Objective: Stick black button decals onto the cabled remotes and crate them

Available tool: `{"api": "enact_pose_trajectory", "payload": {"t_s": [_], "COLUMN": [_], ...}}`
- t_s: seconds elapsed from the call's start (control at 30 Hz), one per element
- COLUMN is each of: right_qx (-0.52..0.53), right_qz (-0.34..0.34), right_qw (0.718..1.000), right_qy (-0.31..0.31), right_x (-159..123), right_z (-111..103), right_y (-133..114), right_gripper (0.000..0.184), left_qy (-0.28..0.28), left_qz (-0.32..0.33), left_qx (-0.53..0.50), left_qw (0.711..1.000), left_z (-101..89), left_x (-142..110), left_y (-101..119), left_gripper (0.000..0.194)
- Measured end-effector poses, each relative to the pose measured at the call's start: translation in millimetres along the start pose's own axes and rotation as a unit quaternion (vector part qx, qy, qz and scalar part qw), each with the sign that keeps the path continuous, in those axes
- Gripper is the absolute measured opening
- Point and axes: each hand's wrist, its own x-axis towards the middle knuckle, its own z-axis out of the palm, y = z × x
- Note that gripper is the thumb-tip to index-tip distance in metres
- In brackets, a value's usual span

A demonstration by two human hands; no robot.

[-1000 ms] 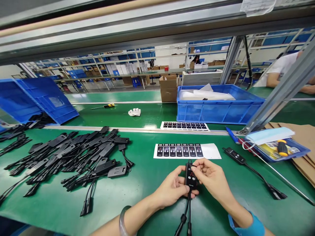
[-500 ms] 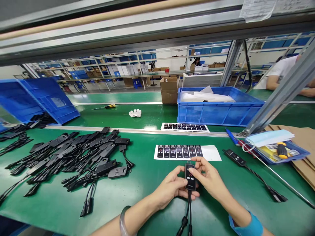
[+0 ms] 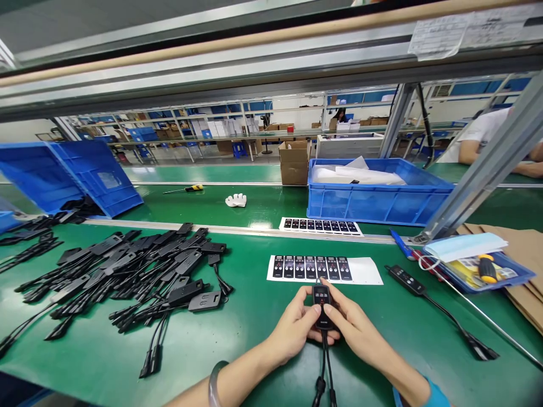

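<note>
Between my hands I hold a small black controller box with a printed label on its face and two cables hanging from its lower end. My left hand is closed round its left side, thumb on the front. On the right edge, my right hand grips it too, its thumb pressed on the label and fingers near the top. Just beyond lies a white sheet of black labels, its right end bare. Another labelled controller with its cable rests on the bench to the right.
A large pile of black controllers with cables covers the left of the green bench. Farther back are a second label sheet, a blue bin, a cardboard box and a screwdriver. A blue tray and metal rod lie right.
My right thumb has moved down from the upper part of the controller's face to its middle, beside my left thumb. The view has tilted slightly upward.
</note>
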Motion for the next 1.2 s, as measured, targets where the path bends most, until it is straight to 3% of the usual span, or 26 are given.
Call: {"api": "enact_pose_trajectory", "payload": {"t_s": [0.13,0.27,0.33,0.37,0.4,0.43,0.5,0.57,0.67,0.73,0.77,0.87,0.93,1.1,1.2], "right_qx": [-0.074,-0.190,-0.256,-0.292,-0.332,-0.375,-0.467,-0.554,-0.650,-0.666,-0.654,-0.549,-0.487,-0.407,-0.271], "right_qz": [-0.034,-0.081,-0.108,-0.113,-0.105,-0.086,-0.015,0.066,0.126,0.117,0.101,0.031,-0.003,-0.066,-0.116], "right_qw": [0.996,0.976,0.956,0.944,0.930,0.912,0.867,0.808,0.721,0.702,0.715,0.808,0.851,0.891,0.912], "right_qy": [0.026,0.066,0.090,0.104,0.121,0.140,0.173,0.188,0.205,0.222,0.226,0.212,0.199,0.190,0.285], "right_x": [-0.2,0.5,3.1,5.1,7.1,9.0,11.4,11.3,9.2,10.3,12.2,23.4,32.3,41.1,36.0], "right_z": [6.1,8.9,3.0,-2.7,-10.3,-19.6,-41.1,-62.2,-83.2,-87.8,-87.7,-81.7,-77.0,-73.7,-74.1], "right_y": [3.8,3.3,4.1,5.4,7.2,9.4,14.7,20.1,27.5,32.2,34.6,41.9,45.6,41.7,30.9], "right_gripper": [0.051,0.061,0.064,0.061,0.056,0.052,0.046,0.043,0.043,0.045,0.044,0.038,0.033,0.029,0.032], "left_qy": [0.009,-0.001,-0.024,-0.026,-0.016,0.002,0.041,0.056,0.037,0.034,0.037,0.045,0.048,0.064,0.071], "left_qz": [0.009,0.014,0.038,0.063,0.093,0.122,0.143,0.107,0.053,0.044,0.043,0.050,0.062,0.096,0.136], "left_qx": [0.012,-0.058,-0.010,0.068,0.175,0.297,0.514,0.637,0.703,0.718,0.723,0.723,0.711,0.657,0.624], "left_qw": [1.000,0.998,0.999,0.995,0.980,0.947,0.845,0.761,0.708,0.693,0.689,0.688,0.698,0.745,0.766], "left_z": [2.1,0.2,-4.2,-7.5,-11.4,-15.7,-24.1,-30.2,-31.8,-28.4,-26.0,-20.1,-19.0,-24.3,-28.4], "left_x": [1.5,1.5,0.8,0.5,0.3,0.4,1.3,2.4,2.3,0.5,-0.6,-3.5,-4.2,-5.0,-4.6], "left_y": [-3.2,-2.1,0.7,2.7,4.9,7.1,10.5,12.1,12.2,12.6,13.2,15.7,16.9,12.9,10.9], "left_gripper": [0.041,0.052,0.060,0.062,0.061,0.059,0.057,0.060,0.062,0.060,0.058,0.050,0.046,0.041,0.039]}}
